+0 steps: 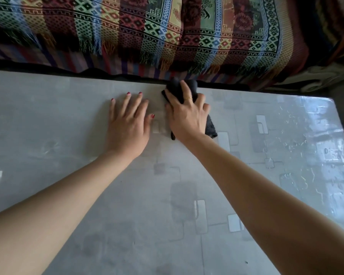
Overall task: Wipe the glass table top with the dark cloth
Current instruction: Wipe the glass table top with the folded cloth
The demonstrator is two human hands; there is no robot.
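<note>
The grey glass table top (pixel 68 135) fills the lower view, with faint square patterns and reflections on its right side. A dark cloth (pixel 177 90) lies bunched near the table's far edge, partly sticking out behind and to the right of my right hand (pixel 187 118). That hand presses flat on the cloth with fingers spread; a ring shows on one finger. My left hand (pixel 127 120) rests flat on the bare glass just left of it, fingers straight and spread.
A sofa covered by a colourful patterned fringed blanket (pixel 167 36) runs along the table's far edge. The table's right corner (pixel 333 100) lies at the upper right, with dark floor beyond it.
</note>
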